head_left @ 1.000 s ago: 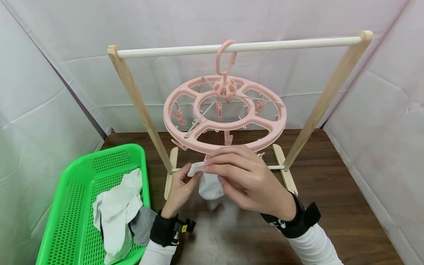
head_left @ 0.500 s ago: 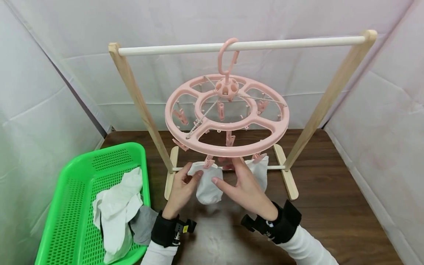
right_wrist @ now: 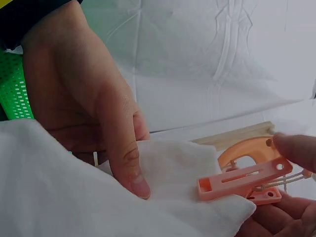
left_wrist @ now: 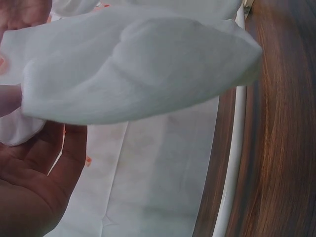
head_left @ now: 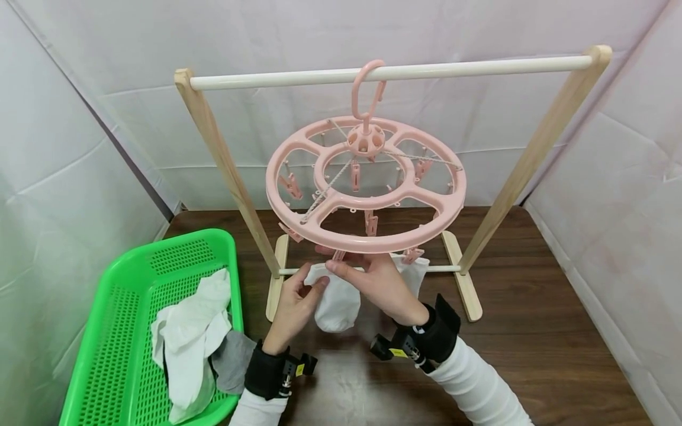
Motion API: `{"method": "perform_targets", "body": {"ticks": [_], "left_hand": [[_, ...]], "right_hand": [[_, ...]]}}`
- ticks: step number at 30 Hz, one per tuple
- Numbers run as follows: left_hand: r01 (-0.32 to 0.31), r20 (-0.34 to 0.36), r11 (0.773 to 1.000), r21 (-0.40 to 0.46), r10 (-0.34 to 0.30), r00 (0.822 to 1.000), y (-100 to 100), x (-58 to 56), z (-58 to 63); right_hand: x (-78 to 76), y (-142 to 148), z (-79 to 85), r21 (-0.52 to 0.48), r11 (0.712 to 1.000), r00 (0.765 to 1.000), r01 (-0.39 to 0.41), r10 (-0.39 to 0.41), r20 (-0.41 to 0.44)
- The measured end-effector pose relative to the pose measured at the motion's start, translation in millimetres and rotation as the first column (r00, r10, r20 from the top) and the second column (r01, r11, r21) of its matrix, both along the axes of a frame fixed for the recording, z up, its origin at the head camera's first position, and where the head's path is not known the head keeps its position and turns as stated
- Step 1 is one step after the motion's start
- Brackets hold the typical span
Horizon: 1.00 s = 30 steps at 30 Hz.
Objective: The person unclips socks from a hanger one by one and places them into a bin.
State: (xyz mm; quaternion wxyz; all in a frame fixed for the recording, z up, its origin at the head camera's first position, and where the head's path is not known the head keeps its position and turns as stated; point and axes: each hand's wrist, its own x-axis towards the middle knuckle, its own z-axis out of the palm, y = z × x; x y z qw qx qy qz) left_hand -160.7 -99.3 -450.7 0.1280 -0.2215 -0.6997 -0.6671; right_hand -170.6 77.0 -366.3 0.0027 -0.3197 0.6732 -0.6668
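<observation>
My left hand [head_left: 292,309] pinches the cuff of a white sock [head_left: 337,307] between thumb and fingers, below the front rim of a round pink drying hanger [head_left: 367,242]. In the left wrist view the sock [left_wrist: 143,69] stretches across most of the picture. My right hand [head_left: 385,285] grips a pink clothes peg [right_wrist: 242,178] by its handle end, thumb on one side and fingers on the other. That peg lies at the cuff edge; whether it bites the cloth I cannot tell. Another white sock [head_left: 414,276] hangs from a peg [head_left: 413,255] behind my right hand.
The hanger hooks over the white bar [head_left: 469,70] of a wooden stand [head_left: 524,160]. A green basket [head_left: 114,266] at the left holds white socks [head_left: 186,337] and a grey cloth item [head_left: 233,362]. Several free pegs dangle beneath the hanger.
My right hand has come down and left from in front of the sock to the peg under the rim, uncovering the other hanging sock. My left hand stays nearly still, pinching the cuff.
</observation>
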Motion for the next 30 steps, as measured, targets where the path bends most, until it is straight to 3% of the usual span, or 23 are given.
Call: {"method": "perform_targets", "body": {"ticks": [11, 21, 26, 30], "left_hand": [[-0.036, 0.003, 0.998, -0.046, 0.037, 0.999, -3, 9.3, 0.8], [-0.171, -0.019, 0.972, -0.16, 0.17, 0.985, -9, 21.6, -1.0], [-0.3, -0.136, 0.923, -0.241, 0.274, 0.952, -15, 31.9, 6.7], [-0.405, -0.261, 0.878, -0.253, 0.341, 0.903, -22, 40.5, 18.4]], "right_hand": [[-1.8, -2, -2.7, -0.053, 0.998, 0.998, -0.021, 0.018, -0.059], [-8.6, -1, -2.4, -0.122, 0.987, 0.988, -0.108, 0.093, -0.121], [-12.4, 0, -2.7, -0.157, 0.98, 0.984, -0.118, 0.094, -0.151], [-12.3, 2, -4.2, -0.177, 0.976, 0.987, -0.127, 0.106, -0.12]]}}
